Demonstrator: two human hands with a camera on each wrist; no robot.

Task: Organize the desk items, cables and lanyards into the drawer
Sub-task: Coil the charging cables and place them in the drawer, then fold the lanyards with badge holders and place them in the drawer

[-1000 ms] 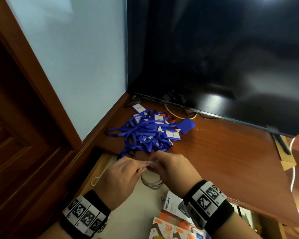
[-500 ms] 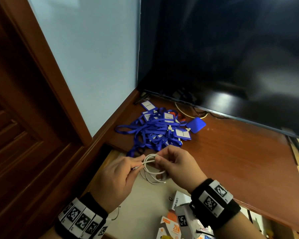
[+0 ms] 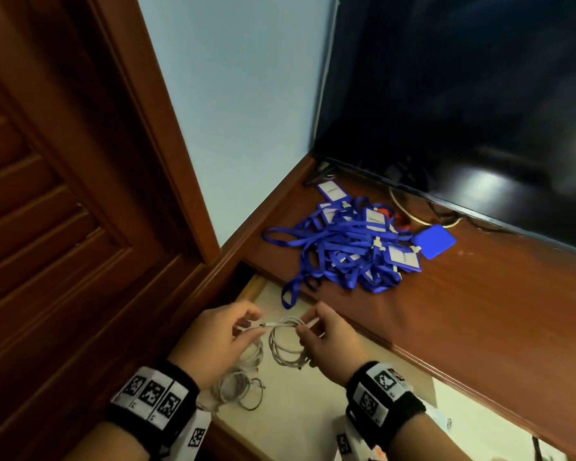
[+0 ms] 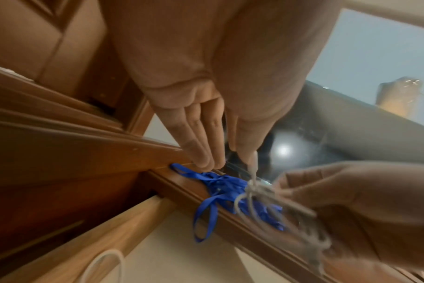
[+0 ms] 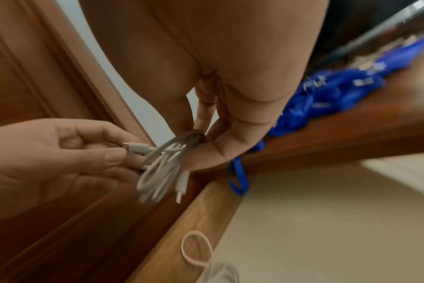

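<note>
A coiled white cable (image 3: 285, 344) hangs between both hands above the open drawer (image 3: 300, 424). My right hand (image 3: 316, 331) pinches the coil's top, its loops (image 5: 157, 178) and one plug dangling below. My left hand (image 3: 243, 327) pinches the cable's other plug end (image 5: 136, 147) between thumb and fingers. A tangled heap of blue lanyards (image 3: 350, 251) with white badge holders lies on the wooden desk (image 3: 479, 311) behind the hands. One blue loop (image 4: 203, 218) droops over the desk edge toward the drawer.
More coiled cables (image 3: 240, 384) lie on the drawer's cream floor near its left wall. A dark television (image 3: 463, 104) stands at the desk's back, a blue card holder (image 3: 433, 241) beside the lanyards. Small boxes (image 3: 350, 440) sit at the drawer's front. A wooden door panel (image 3: 54, 211) is close on the left.
The camera view has shifted, so the desk sits further right. Both hands stayed together over the drawer, and the left hand now pulls the plug end out sideways from the coil.
</note>
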